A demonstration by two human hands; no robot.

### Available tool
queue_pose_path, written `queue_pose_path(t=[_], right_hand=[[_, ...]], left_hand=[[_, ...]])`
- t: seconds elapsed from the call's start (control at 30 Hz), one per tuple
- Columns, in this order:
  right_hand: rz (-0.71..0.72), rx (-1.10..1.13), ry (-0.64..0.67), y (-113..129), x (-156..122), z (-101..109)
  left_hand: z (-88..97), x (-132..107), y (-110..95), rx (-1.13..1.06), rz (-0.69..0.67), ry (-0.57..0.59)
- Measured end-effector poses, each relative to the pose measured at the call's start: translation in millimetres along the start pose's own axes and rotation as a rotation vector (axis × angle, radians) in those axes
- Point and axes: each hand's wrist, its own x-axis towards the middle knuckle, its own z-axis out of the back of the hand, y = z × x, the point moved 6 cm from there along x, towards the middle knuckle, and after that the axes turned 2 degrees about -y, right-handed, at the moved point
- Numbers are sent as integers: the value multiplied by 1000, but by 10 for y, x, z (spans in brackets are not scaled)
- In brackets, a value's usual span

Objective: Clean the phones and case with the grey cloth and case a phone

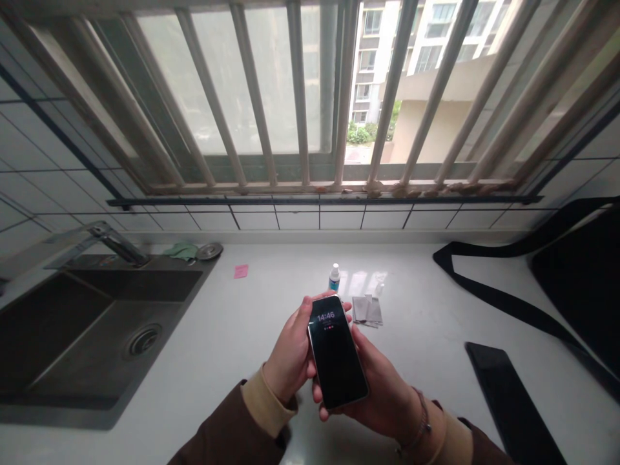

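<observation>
A black smartphone (338,361) is held above the white counter, its dark screen facing up and showing the time 14:46. My left hand (290,345) grips its upper left edge, thumb along the side. From the right, my right hand (380,374) cradles the phone, with its fingertips showing past the lower left edge. Just beyond the phone stands a small white bottle (334,278) with a blue label, its base hidden behind the phone and fingers. To the right of the bottle lies a folded grey cloth (367,311).
At the left is a dark sink (109,387) with a chrome faucet (119,242). A green cloth (181,251), a metal strainer (210,250) and a pink note (241,271) lie nearby. On the right are a black flat slab (508,394) and a black strap (513,300). A barred window rises behind.
</observation>
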Motion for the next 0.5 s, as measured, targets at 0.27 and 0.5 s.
queue_pose_path(t=[0.27, 0.5], right_hand=[[-28, -52, -42, 6, 17, 47], [-44, -159, -50, 37, 20, 40]], left_hand=[[-16, -40, -6, 118, 63, 35], [7, -45, -168, 240, -123, -97]])
